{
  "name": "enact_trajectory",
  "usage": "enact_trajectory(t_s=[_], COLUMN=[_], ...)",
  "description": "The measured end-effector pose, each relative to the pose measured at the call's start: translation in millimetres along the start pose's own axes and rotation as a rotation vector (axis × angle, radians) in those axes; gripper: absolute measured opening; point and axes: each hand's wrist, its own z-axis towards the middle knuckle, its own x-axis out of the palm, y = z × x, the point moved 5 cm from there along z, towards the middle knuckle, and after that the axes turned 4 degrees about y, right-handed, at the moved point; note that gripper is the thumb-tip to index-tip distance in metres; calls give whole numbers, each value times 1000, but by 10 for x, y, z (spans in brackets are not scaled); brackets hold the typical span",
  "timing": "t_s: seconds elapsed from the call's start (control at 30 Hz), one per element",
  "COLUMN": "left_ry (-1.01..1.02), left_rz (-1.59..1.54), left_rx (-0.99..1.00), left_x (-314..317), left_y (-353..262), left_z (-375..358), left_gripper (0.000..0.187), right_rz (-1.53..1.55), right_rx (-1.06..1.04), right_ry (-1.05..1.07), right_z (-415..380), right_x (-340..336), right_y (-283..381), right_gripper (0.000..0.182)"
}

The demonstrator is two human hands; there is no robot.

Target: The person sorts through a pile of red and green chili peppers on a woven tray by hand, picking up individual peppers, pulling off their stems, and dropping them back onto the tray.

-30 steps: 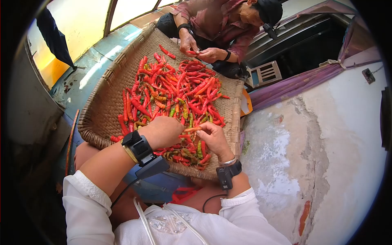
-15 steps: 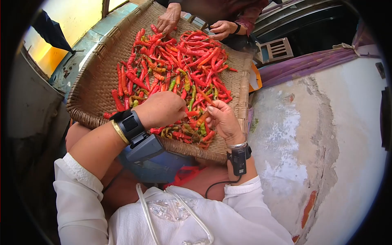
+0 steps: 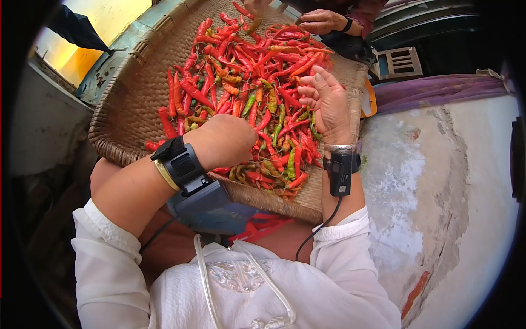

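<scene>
A heap of chili peppers (image 3: 263,104), mostly red with some green and orange ones, lies in a wide woven basket (image 3: 129,109). My left hand (image 3: 227,140) is curled over the near part of the heap, its back towards me. Its fingertips are hidden, so what they hold cannot be made out. At the heap's right side my right hand (image 3: 327,107) is raised, palm partly turned to view. Its fingers are apart and bent a little, and no chili shows in them.
Across the basket, another person's hand (image 3: 323,22) with a black wristband rests near the far rim; their other hand (image 3: 256,6) is blurred over the chilies. A stained wall (image 3: 394,192) stands at right. Beneath the basket is something blue (image 3: 211,219).
My right hand has released an orange-red chili, opened and moved up and right. My left hand stays curled over the heap. The other person's blurred hand has risen towards the top edge.
</scene>
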Motion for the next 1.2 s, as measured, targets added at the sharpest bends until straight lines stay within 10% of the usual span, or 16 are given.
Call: enact_trajectory(t_s=[0.1,0.27,0.43,0.53,0.7,0.77,0.97,1.2], left_ry=[-5,-52,-50,-29,-31,-102,-165,40], left_rz=[9,152,183,171,-128,-694,-803,-897], left_rx=[34,43,24,42,142,213,187,75], left_x=[45,77,136,73,-105,-75,143,181], left_y=[23,28,57,-2,-161,-122,-127,-145], left_z=[1,-20,6,-8,147,283,444,433], left_gripper=[25,20,18,16,22,28,35,32], right_rz=[-521,-1559,-1542,-1759,-1546,-1466,-461,-430], right_rx=[127,-353,-487,-116,-119,-137,216,131], right_ry=[152,317,366,283,342,328,343,253], right_z=[-34,-436,-682,-719,-754,-743,-803,-518], right_x=[-68,146,137,-157,-307,-288,-59,-128], right_y=[-392,-424,-206,-277,-396,-332,-29,117], right_gripper=[22,26,24,24,19,16,9,11])
